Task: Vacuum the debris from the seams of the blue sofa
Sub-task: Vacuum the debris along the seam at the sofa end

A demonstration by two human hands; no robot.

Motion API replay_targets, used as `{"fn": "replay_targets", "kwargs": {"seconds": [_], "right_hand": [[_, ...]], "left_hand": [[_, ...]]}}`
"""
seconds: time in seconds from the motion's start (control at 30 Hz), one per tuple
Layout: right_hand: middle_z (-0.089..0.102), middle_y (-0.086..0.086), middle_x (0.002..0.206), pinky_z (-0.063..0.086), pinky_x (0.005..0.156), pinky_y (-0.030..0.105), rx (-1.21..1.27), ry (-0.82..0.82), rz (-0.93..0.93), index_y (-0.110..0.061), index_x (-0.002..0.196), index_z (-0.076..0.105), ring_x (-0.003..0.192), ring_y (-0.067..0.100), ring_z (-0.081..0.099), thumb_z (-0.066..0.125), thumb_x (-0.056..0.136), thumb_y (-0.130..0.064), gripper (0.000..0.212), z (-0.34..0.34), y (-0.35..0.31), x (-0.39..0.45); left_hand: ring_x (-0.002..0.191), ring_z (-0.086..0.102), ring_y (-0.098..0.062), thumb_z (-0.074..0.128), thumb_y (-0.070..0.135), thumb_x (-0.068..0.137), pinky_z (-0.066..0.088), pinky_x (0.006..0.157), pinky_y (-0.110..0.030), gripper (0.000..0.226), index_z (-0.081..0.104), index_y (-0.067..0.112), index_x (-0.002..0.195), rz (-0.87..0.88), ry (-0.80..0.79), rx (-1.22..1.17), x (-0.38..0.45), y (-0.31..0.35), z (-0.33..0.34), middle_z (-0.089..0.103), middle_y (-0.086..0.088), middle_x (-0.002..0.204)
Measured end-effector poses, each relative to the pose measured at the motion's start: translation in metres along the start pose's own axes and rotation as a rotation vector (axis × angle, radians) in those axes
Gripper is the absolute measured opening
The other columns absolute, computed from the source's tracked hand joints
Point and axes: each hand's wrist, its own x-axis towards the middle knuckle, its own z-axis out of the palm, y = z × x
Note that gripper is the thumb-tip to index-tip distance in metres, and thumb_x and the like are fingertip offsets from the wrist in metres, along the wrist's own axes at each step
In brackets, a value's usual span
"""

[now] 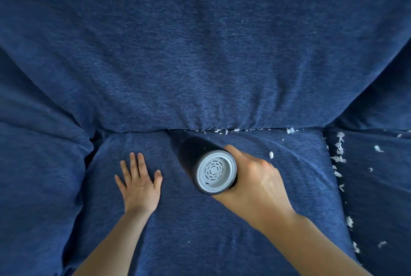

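Here, a small black vacuum (206, 164), seemingly light and rigid, is gripped round its barrel by the right hand (255, 184), its nose pushed into the blue sofa (200, 53) seam; the soft cushion is pressed by the flat, open left hand (139, 183). White scraps (339, 149) remain rightward.

Right hand (255, 177) holds vacuum (201, 160) at sofa (200, 53) seam; left hand (139, 184) flat.

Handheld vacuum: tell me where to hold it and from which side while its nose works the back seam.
Grip the handheld vacuum round its cylindrical rear body near the grey vent cap, from the right, as the right hand does. The nose points into the back seam, leaving that end free.
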Motion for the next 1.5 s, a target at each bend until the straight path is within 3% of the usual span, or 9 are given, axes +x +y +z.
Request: {"fn": "replay_targets", "kwargs": {"seconds": [0.17, 0.33, 0.43, 0.7, 0.83, 0.97, 1.17, 1.3, 1.5], "right_hand": [[0.04, -0.016, 0.054, 0.034, 0.05, 0.03, -0.001, 0.0, 0.039, -0.04, 0.077, 0.027, 0.051, 0.017, 0.043, 0.071, 0.067, -0.054, 0.047, -0.013, 0.018, -0.011], [0.065, -0.009, 0.067, 0.051, 0.059, 0.036, 0.023, -0.002, 0.099, -0.025, 0.087, 0.056, 0.063, 0.023, 0.063, 0.076, 0.07, -0.048, 0.035, -0.03, 0.032, -0.018], [0.067, -0.007, 0.069, 0.054, 0.061, 0.039, 0.018, 0.032, 0.107, -0.023, 0.088, 0.059, 0.065, 0.025, 0.065, 0.077, 0.069, -0.046, 0.035, -0.038, 0.04, -0.022], [0.064, -0.01, 0.063, 0.052, 0.054, 0.034, 0.082, 0.026, 0.099, -0.024, 0.082, 0.055, 0.058, 0.017, 0.062, 0.054, 0.059, -0.064, 0.046, -0.054, 0.055, -0.037], [0.062, -0.01, 0.058, 0.053, 0.053, 0.035, 0.12, -0.014, 0.123, -0.026, 0.074, 0.056, 0.056, 0.018, 0.063, 0.054, 0.054, -0.063, 0.042, -0.064, 0.059, -0.048], [0.056, -0.022, 0.05, 0.038, 0.052, 0.025, 0.261, 0.009, 0.317, -0.041, 0.059, 0.055, 0.046, 0.006, 0.048, 0.076, 0.057, -0.037, 0.022, -0.07, 0.068, -0.052], [0.042, -0.012, 0.038, 0.037, 0.045, 0.017, 0.396, 0.064, 0.421, -0.008, 0.054, 0.042, 0.044, 0.006, 0.04, 0.076, 0.068, -0.018, 0.038, -0.086, 0.072, -0.057], [0.044, -0.003, 0.045, 0.038, 0.047, 0.026, 0.488, 0.017, 0.47, -0.004, 0.066, 0.051, 0.046, 0.011, 0.038, 0.068, 0.054, -0.03, 0.034, -0.102, 0.08, -0.073], [0.048, 0.0, 0.043, 0.041, 0.049, 0.028, 0.447, -0.019, 0.528, -0.013, 0.061, 0.056, 0.045, 0.012, 0.043, 0.061, 0.047, -0.04, 0.031, -0.107, 0.087, -0.081]], "left_hand": [[0.146, -0.019, -0.025, 0.02, 0.05, 0.098, -0.01, 0.118, -0.051, 0.07, -0.013, 0.019, 0.152, -0.018, -0.014, -0.009, -0.001, 0.002, 0.002, -0.018, 0.001, 0.16], [0.146, -0.019, -0.028, 0.018, 0.051, 0.098, -0.01, 0.117, -0.053, 0.069, -0.012, 0.021, 0.152, -0.039, -0.04, -0.023, -0.01, 0.017, 0.002, -0.018, 0.004, 0.16], [0.146, -0.02, -0.03, 0.017, 0.053, 0.098, -0.011, 0.116, -0.054, 0.068, -0.012, 0.024, 0.152, -0.054, -0.059, -0.034, -0.016, 0.03, 0.002, -0.02, 0.004, 0.16], [0.144, -0.024, -0.033, 0.017, 0.056, 0.097, -0.012, 0.115, -0.056, 0.069, -0.015, 0.028, 0.151, -0.073, -0.099, -0.062, -0.028, 0.06, 0.006, -0.023, 0.003, 0.159], [0.144, -0.023, -0.034, 0.017, 0.057, 0.096, -0.01, 0.115, -0.057, 0.071, -0.016, 0.026, 0.151, -0.085, -0.106, -0.058, -0.034, 0.071, 0.008, -0.023, 0.001, 0.159], [0.144, -0.022, -0.034, 0.017, 0.058, 0.096, -0.008, 0.116, -0.056, 0.074, -0.017, 0.024, 0.151, -0.089, -0.111, -0.042, -0.041, 0.078, 0.01, -0.022, -0.001, 0.159], [0.144, -0.023, -0.034, 0.019, 0.058, 0.096, -0.009, 0.116, -0.055, 0.075, -0.019, 0.023, 0.15, -0.056, -0.108, -0.022, -0.053, 0.089, 0.014, -0.025, 0.0, 0.158], [0.144, -0.022, -0.036, 0.019, 0.057, 0.096, -0.008, 0.116, -0.056, 0.075, -0.021, 0.023, 0.15, -0.026, -0.13, -0.012, -0.059, 0.096, 0.015, -0.027, 0.004, 0.157], [0.142, -0.025, -0.039, 0.019, 0.058, 0.096, -0.009, 0.115, -0.057, 0.075, -0.021, 0.024, 0.15, -0.049, -0.156, -0.003, -0.059, 0.113, 0.014, -0.031, 0.004, 0.156]]}}
